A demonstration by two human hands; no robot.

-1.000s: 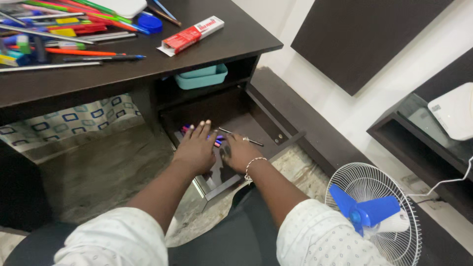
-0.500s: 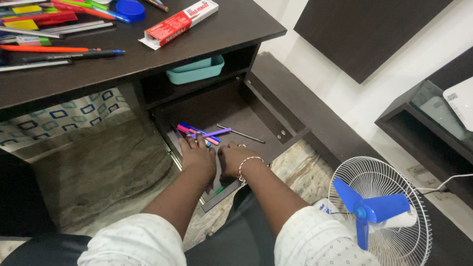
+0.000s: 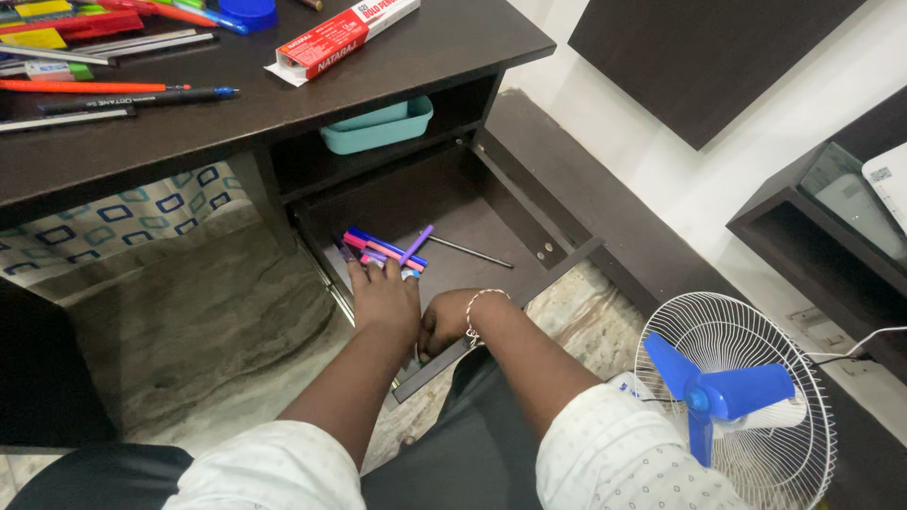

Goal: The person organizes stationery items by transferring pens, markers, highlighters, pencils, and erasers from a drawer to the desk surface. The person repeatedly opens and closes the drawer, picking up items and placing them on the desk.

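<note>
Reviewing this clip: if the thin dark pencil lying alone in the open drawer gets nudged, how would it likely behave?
The thin pencil looks slim and round, so it would probably roll across the flat drawer floor. It appears stiff and light, likely easy to pinch. It lies apart from the coloured pens by the left hand, so nothing seems to block it.

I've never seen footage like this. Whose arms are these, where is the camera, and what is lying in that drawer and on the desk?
No machine here: a person wears a camera on the head, looking down at their own two bare hands. The left hand rests on a bunch of coloured pens inside an open dark drawer; whether it grips them is unclear. The right hand, with a bracelet on its wrist, sits at the drawer's front. A thin metal rod lies farther in. Above, a teal tray sits on a shelf, and a red-and-white box lies on the desk. A white fan stands right.
</note>
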